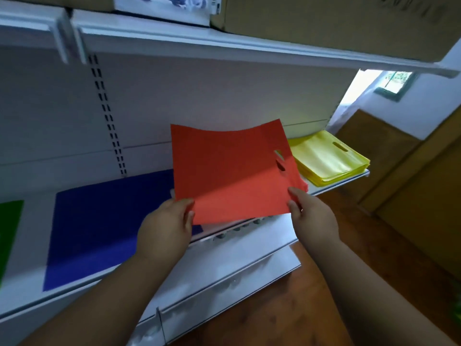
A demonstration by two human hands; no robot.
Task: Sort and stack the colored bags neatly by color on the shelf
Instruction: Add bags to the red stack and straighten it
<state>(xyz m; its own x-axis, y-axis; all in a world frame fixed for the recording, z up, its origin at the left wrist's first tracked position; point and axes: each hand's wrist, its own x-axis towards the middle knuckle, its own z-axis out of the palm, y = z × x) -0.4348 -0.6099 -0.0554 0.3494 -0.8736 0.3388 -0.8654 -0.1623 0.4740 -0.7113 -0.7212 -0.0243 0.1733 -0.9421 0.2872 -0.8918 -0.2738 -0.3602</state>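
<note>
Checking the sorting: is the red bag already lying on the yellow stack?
No, both hands hold the red bag up, left of the yellow stack.

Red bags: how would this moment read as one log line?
step: placing | held: flat red fabric bags | left hand: gripping | right hand: gripping | position: above white shelf

2 hands [166,228], 1 red bag [232,173], 1 yellow stack [329,161], 1 blue bag [104,228], and possibly 1 green bag [8,228].
</note>
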